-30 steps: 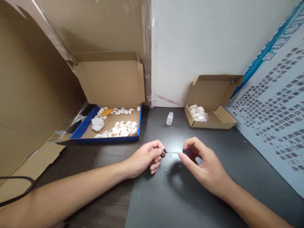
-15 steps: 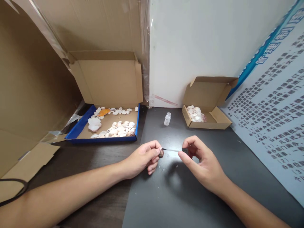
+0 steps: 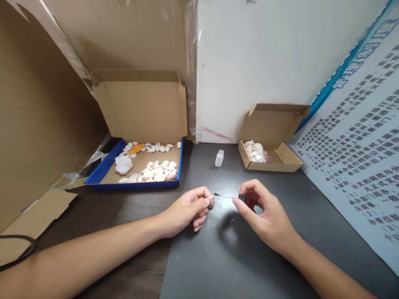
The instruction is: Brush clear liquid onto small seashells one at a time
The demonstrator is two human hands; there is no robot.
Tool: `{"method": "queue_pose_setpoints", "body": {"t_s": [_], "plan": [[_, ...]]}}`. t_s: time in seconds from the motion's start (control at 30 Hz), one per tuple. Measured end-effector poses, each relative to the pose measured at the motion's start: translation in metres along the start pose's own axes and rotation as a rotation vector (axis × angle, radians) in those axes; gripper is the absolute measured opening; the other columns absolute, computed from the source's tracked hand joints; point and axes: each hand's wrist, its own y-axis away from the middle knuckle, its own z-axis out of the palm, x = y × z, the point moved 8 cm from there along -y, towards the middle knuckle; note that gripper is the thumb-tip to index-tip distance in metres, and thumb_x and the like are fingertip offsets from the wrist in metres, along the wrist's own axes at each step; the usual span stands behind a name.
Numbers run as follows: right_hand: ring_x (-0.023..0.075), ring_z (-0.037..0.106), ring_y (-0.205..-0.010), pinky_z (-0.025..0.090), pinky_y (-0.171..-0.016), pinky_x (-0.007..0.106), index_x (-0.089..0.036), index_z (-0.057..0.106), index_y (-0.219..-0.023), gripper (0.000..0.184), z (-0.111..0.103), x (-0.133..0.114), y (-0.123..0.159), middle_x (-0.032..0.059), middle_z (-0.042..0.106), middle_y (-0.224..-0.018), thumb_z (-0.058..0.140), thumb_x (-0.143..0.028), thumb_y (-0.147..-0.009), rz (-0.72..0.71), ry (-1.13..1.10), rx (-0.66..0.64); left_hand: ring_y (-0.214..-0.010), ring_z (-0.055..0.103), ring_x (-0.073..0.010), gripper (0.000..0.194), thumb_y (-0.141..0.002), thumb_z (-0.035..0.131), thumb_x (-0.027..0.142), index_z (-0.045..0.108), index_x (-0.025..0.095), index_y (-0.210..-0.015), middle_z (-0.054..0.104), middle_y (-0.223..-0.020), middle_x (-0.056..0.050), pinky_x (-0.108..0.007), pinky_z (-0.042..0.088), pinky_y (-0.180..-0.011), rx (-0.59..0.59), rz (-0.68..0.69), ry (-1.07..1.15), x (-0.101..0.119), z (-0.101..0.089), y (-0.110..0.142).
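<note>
My left hand [image 3: 190, 209] pinches a small brown shell [image 3: 211, 203] between thumb and fingers, above the dark mat. My right hand [image 3: 264, 211] grips the black cap of a thin brush [image 3: 226, 196], its stem pointing left. The dark brush tip is close beside the shell, with a narrow gap showing between them. Behind the hands stands a small open glass bottle [image 3: 219, 158] with a pale label and whitish contents. Part of the shell is hidden by my left fingers.
A blue-edged cardboard box [image 3: 137, 186] at the left holds many white shells [image 3: 158, 171] and an orange one [image 3: 136, 148]. A smaller cardboard box [image 3: 274, 167] at the back right holds more shells [image 3: 256, 151]. Cardboard and white panels [image 3: 249, 62] rise behind.
The brush tip has drawn slightly away from the shell, and more of the black cap shows in my right hand. My left hand keeps its hold, and the view has shifted a little.
</note>
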Motion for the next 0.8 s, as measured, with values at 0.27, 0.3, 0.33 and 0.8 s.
{"method": "queue_pose_setpoints", "body": {"t_s": [0.27,0.3,0.33,0.8], "plan": [[0.0128,0.045,-0.057,0.037,-0.054,0.024,-0.023,0.049,-0.091,0.011,0.000,0.002,-0.003,-0.0062,0.044,-0.065,0.058,-0.028,-0.093,-0.018,0.059,-0.013,-0.037,0.038,-0.0017,0.027,-0.087,0.058,0.039,0.041,0.019,-0.082,0.040,-0.055,0.011,-0.014,0.035,-0.040,-0.004,-0.008,0.009,-0.001,0.000,0.000],[0.0129,0.045,-0.057,0.038,-0.054,0.024,-0.023,0.049,-0.091,0.010,-0.003,0.002,-0.004,-0.0060,0.045,-0.065,0.057,-0.029,-0.093,-0.029,0.059,0.015,-0.037,0.038,-0.0017,0.027,-0.087,0.058,0.039,0.041,0.018,-0.082,0.040,-0.055,0.010,-0.014,0.035,-0.040,-0.003,-0.010,0.004,-0.001,0.000,0.000],[0.0129,0.045,-0.057,0.038,-0.054,0.024,-0.023,0.050,-0.092,0.010,-0.007,0.001,-0.006,-0.0058,0.045,-0.066,0.058,-0.029,-0.093,-0.042,0.061,0.042,-0.038,0.038,-0.0018,0.026,-0.087,0.058,0.039,0.042,0.018,-0.083,0.040,-0.055,0.010,-0.014,0.035,-0.040,0.000,-0.012,-0.001,-0.001,0.000,0.001],[0.0124,0.053,-0.058,0.045,-0.060,0.028,-0.020,0.069,-0.099,0.011,-0.040,-0.037,-0.093,0.0004,0.056,-0.084,0.066,-0.025,-0.090,-0.317,0.533,0.266,-0.038,0.037,-0.0024,0.028,-0.084,0.058,0.041,0.042,0.019,-0.081,0.039,-0.051,0.011,-0.014,0.034,-0.040,-0.014,0.019,-0.030,-0.001,0.000,0.000]]}}
